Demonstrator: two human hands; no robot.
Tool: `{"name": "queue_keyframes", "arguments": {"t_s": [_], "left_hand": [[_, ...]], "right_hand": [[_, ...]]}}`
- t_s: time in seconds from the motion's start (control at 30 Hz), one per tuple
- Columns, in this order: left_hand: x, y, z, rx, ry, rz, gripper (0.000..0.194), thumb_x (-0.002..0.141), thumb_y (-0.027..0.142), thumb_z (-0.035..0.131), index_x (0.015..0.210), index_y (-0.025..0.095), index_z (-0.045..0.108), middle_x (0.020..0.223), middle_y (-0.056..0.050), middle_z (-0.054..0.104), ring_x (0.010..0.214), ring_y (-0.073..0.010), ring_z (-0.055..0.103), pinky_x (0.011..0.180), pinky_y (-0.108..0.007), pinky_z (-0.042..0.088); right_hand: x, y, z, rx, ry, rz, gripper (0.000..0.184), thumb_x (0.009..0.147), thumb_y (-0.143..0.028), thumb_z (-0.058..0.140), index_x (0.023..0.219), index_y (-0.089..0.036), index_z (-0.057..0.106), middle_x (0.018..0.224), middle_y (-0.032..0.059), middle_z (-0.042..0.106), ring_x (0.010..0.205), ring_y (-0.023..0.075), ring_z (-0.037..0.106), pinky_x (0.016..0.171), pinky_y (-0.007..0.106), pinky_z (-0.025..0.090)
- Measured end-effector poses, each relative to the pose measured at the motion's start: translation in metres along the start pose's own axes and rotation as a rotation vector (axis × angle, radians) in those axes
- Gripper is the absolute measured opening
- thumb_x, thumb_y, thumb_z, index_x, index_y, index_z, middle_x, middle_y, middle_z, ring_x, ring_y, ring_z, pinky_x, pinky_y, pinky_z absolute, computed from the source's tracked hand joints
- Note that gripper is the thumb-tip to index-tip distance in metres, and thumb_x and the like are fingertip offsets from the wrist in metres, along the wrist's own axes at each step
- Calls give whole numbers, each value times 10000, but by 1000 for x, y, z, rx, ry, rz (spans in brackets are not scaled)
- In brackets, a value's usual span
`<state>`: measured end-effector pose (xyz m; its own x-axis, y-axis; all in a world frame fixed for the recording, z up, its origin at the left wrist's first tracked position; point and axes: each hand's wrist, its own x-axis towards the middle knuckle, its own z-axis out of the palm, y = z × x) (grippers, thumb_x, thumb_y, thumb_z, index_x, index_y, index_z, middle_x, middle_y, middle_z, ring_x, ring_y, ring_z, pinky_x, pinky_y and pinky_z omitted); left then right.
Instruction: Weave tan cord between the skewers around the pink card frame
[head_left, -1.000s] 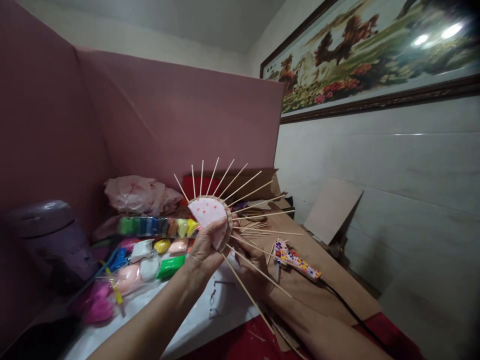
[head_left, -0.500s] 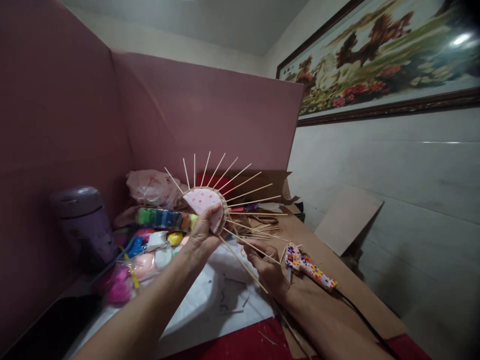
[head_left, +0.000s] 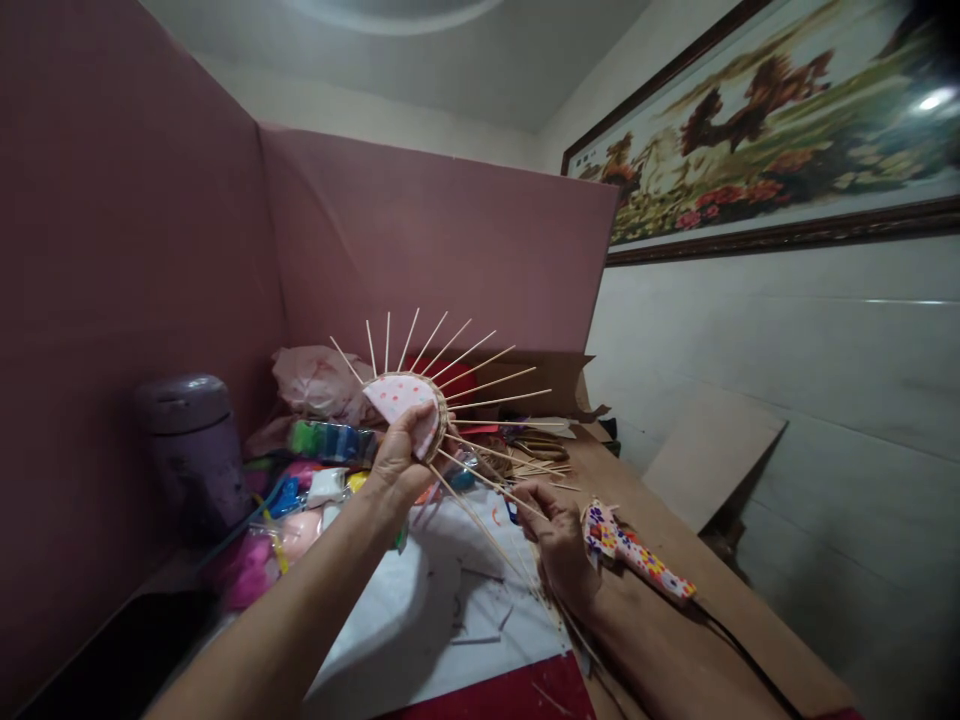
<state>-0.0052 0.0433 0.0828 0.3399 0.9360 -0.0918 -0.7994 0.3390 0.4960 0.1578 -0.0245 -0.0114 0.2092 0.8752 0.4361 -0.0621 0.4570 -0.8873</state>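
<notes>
My left hand point(head_left: 400, 462) is raised over the table, its fingers closed on a round pink dotted disc point(head_left: 401, 400) from whose woven rim several thin wooden sticks point(head_left: 480, 382) fan out like rays. My right hand point(head_left: 556, 535) sits lower and to the right, fingers pinched around the ends of some of the lower sticks. Just right of that hand lies a glue gun point(head_left: 634, 550) with a colourful dotted pattern, its dark cord trailing along the brown board.
A purple lidded jar point(head_left: 193, 450) stands at the left by the pink partition point(head_left: 420, 240). Packs of coloured clay point(head_left: 330, 440), a pink plastic bag point(head_left: 315, 380), white paper point(head_left: 450, 610), loose sticks and a cardboard box point(head_left: 559, 375) crowd the table. A cardboard sheet point(head_left: 712, 455) leans on the wall.
The view has swung right and upward. My left hand keeps holding the disc, and my right hand has slid down along the lower sticks toward their ends.
</notes>
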Motion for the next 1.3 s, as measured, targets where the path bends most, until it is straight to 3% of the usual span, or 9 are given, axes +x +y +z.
{"name": "queue_keyframes", "arguments": {"t_s": [0.27,0.43,0.6,0.7,0.8,0.97,1.03,1.2,1.3], "left_hand": [[2,6,0,-39,90,74,25,659,90,555,673,107,568,550,-38,624,494,-143,586,492,-256,493],[3,10,0,-43,71,102,30,667,95,548,683,114,566,562,-36,626,497,-150,587,484,-267,493],[8,12,-5,50,47,65,42,655,132,564,689,108,573,549,-44,622,488,-154,581,458,-259,481],[10,13,-8,91,62,110,45,654,137,559,688,111,575,547,-42,623,476,-149,578,444,-249,471],[12,13,-10,102,100,146,39,666,139,555,689,117,577,549,-40,627,473,-147,579,440,-244,466],[13,11,-9,45,135,160,37,682,130,564,646,129,559,518,-17,616,451,-133,572,458,-240,470],[12,12,-7,0,134,148,48,706,150,556,665,128,565,532,-17,620,461,-135,577,474,-252,477],[8,14,-2,-90,122,116,144,733,256,560,687,120,573,538,-31,614,470,-148,575,486,-282,485],[6,11,-2,-100,85,112,141,734,261,563,700,125,578,543,-28,614,475,-147,573,483,-278,480]], "right_hand": [[0,2,-4,45,-30,26,245,735,-357,574,610,-159,500,461,-78,284,395,41,191,367,196,124],[-1,-2,-2,36,-83,66,246,727,-373,582,653,-140,550,466,-81,283,387,32,176,357,189,109],[7,3,-7,179,-42,145,266,734,-379,573,609,-163,482,407,-111,216,348,26,117,344,184,76],[8,3,-9,118,1,69,302,763,-391,540,579,-175,435,423,-99,246,358,34,156,349,184,112],[-1,-4,-7,-81,25,-85,295,772,-373,534,574,-172,446,477,-64,329,422,56,273,393,193,217],[-16,-14,-2,-339,-100,-210,216,762,-312,550,613,-155,542,531,-26,411,508,90,360,466,222,284],[-15,-13,-1,-308,-135,-195,204,763,-305,547,629,-151,558,547,-23,417,523,91,365,477,221,289],[-7,-11,0,-59,-125,72,214,761,-341,529,742,-139,596,476,-61,332,406,57,230,381,196,188],[-10,-13,2,-168,-231,0,185,739,-314,560,728,-146,636,585,1,511,505,89,398,464,208,311]]}}
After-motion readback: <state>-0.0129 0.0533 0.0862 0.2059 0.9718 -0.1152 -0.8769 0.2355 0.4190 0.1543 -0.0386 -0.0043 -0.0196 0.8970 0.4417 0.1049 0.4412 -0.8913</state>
